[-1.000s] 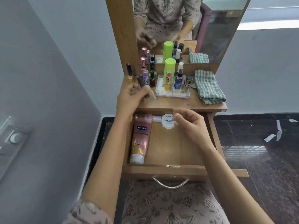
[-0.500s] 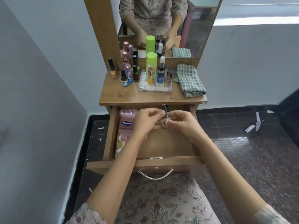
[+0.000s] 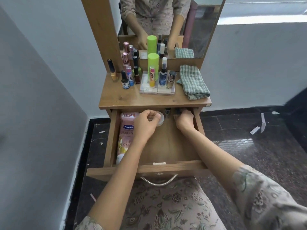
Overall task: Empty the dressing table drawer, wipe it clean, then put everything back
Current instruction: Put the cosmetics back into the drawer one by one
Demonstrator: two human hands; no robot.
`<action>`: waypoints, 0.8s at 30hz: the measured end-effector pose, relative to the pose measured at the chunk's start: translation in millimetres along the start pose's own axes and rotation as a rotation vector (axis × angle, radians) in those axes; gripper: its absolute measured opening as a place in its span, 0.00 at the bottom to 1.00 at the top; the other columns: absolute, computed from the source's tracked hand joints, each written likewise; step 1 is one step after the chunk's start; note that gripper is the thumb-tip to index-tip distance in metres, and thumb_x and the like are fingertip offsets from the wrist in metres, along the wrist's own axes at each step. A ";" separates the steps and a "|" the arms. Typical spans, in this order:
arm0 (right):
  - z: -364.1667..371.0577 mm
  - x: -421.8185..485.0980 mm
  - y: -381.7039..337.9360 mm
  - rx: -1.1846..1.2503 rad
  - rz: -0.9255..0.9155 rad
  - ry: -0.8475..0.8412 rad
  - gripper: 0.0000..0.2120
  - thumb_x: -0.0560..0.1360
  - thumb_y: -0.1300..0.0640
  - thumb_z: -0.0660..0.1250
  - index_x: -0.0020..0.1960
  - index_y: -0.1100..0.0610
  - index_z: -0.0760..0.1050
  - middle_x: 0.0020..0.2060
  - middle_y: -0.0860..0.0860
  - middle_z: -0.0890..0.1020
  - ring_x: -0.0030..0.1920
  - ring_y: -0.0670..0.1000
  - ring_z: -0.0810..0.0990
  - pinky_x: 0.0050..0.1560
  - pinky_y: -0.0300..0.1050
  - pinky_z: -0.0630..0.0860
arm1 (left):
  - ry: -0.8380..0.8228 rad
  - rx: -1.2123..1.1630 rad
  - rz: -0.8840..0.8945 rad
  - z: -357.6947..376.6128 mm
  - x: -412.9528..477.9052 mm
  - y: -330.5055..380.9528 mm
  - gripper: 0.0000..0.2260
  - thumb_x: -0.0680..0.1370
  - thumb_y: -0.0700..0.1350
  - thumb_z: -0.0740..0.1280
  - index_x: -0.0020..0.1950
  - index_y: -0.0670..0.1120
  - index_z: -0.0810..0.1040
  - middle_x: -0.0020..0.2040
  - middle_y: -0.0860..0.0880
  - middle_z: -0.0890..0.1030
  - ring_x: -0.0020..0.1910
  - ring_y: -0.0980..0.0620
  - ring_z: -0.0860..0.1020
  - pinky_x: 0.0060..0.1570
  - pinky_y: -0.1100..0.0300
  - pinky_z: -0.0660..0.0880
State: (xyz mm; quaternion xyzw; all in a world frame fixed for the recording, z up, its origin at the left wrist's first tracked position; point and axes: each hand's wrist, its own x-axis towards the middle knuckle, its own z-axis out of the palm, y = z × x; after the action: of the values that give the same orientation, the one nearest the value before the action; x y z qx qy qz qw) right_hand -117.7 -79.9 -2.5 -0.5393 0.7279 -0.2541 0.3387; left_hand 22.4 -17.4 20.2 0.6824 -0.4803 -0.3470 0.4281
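The dressing table drawer [image 3: 174, 168] is pulled out over my lap. A pink Vaseline tube [image 3: 127, 130] lies along its left side. My left hand [image 3: 145, 125] grips a round white jar [image 3: 160, 121] near the back of the drawer. A small nail polish bottle [image 3: 167, 112] stands upright at the back, under the tabletop edge. My right hand [image 3: 184, 120] reaches into the back right corner, its fingers curled round a small dark item [image 3: 178, 111] that is mostly hidden.
On the tabletop stand several cosmetic bottles, among them a tall green bottle [image 3: 152, 63], some on a clear tray [image 3: 157, 90]. A folded green checked cloth [image 3: 193, 82] lies at the right. A mirror rises behind; a grey wall is close on the left.
My hands, together on a small bottle in the drawer half a second ago, have parted. The left now holds the jar; the right has moved to the back right corner.
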 end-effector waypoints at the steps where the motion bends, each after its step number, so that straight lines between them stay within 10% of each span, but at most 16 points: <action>1: 2.8 1.9 -1.1 0.015 0.010 0.019 0.13 0.78 0.63 0.58 0.59 0.65 0.75 0.56 0.60 0.79 0.57 0.60 0.77 0.49 0.42 0.69 | 0.018 0.013 0.014 -4.7 -0.5 1.4 0.05 0.76 0.46 0.68 0.49 0.46 0.82 0.42 0.54 0.82 0.44 0.56 0.79 0.47 0.63 0.77; 4: 8.0 3.8 -1.5 0.085 0.044 0.072 0.12 0.78 0.66 0.58 0.55 0.67 0.77 0.54 0.61 0.80 0.57 0.61 0.77 0.48 0.43 0.70 | 0.072 0.004 0.045 -18.2 -0.1 4.0 0.05 0.77 0.44 0.68 0.49 0.46 0.82 0.44 0.53 0.82 0.44 0.58 0.79 0.48 0.70 0.75; 8: 12.6 3.5 1.9 0.066 0.032 0.118 0.12 0.78 0.67 0.57 0.55 0.66 0.77 0.53 0.61 0.80 0.56 0.60 0.77 0.47 0.39 0.68 | 0.140 -0.088 0.048 -34.5 6.7 5.2 0.03 0.76 0.44 0.68 0.48 0.48 0.81 0.43 0.51 0.83 0.45 0.53 0.82 0.51 0.51 0.80; 16: 14.9 8.1 9.3 -0.046 -0.074 0.118 0.13 0.76 0.69 0.55 0.51 0.65 0.77 0.48 0.60 0.82 0.51 0.59 0.79 0.45 0.43 0.70 | 0.287 -0.093 0.096 -63.6 31.9 13.7 0.04 0.73 0.47 0.66 0.44 0.57 0.78 0.44 0.53 0.81 0.48 0.51 0.81 0.51 0.48 0.80; 24: 16.0 10.1 7.5 -0.202 -0.103 0.178 0.16 0.77 0.72 0.53 0.60 0.69 0.74 0.60 0.65 0.75 0.61 0.62 0.73 0.58 0.48 0.71 | 0.521 -0.049 0.096 -92.7 67.1 26.8 0.11 0.75 0.38 0.66 0.58 0.41 0.74 0.42 0.59 0.72 0.45 0.56 0.76 0.47 0.65 0.75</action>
State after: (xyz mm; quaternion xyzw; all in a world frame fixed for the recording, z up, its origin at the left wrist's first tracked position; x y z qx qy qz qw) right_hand -111.9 -87.5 -20.4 -0.5826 0.7483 -0.2437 0.2032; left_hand 114.8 -62.7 77.0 0.7145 -0.3772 -0.1505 0.5697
